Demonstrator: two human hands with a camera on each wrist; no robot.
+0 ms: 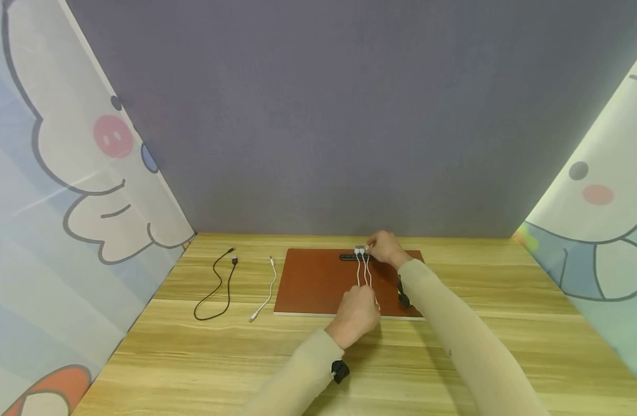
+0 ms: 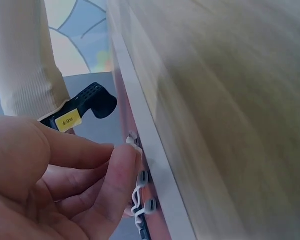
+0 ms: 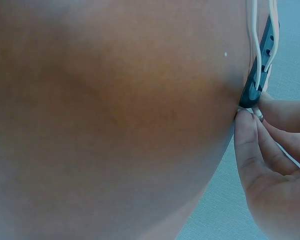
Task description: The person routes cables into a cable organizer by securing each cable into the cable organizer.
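Observation:
Near the front edge of the brown desk pad (image 1: 313,283), my left hand (image 1: 357,309) pinches the near end of a white charging cable (image 2: 134,142) between thumb and forefinger. Two more white connectors (image 2: 143,177) show beside those fingertips in the left wrist view. Toward the back, my right hand (image 1: 386,247) pinches the far end of a white cable at the right end of a black slotted cable holder (image 1: 345,257). That cable end is mostly hidden by the fingers. Other white cables (image 1: 358,271) run from the holder toward the left hand, their USB plugs standing at its back.
Left of the pad, a short white cable (image 1: 269,292) and a longer black USB cable (image 1: 214,315) lie on the wooden table (image 1: 193,364). A grey panel (image 1: 318,127) rises behind the table, with cartoon-printed curtains (image 1: 48,231) at both sides.

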